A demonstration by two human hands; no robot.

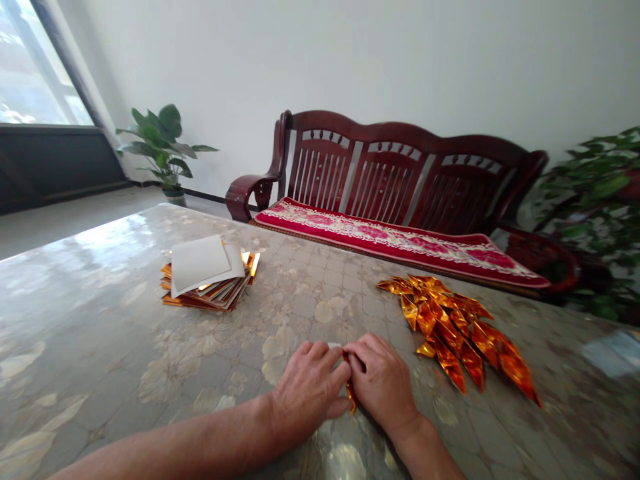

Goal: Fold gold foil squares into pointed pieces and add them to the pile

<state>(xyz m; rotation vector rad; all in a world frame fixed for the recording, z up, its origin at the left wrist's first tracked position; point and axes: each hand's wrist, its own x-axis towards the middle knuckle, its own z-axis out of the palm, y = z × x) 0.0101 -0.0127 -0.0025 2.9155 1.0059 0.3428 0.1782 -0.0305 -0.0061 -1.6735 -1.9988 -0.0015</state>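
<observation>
The step in hand looks like folding or creasing an orange foil piece (352, 402), and the next move seems to call for steady, even pressure along it. The piece is at the near side of the surface (320, 267), between the fingers of the left hand (311, 387) and right hand (384, 381), both apparently pinching it, near and left of the folded foil pile (445, 317).

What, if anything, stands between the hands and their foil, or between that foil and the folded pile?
Nothing visible separates the left hand or right hand from the foil; both touch it. Between foil and pile lies the right hand itself; no other object shows there.
</observation>
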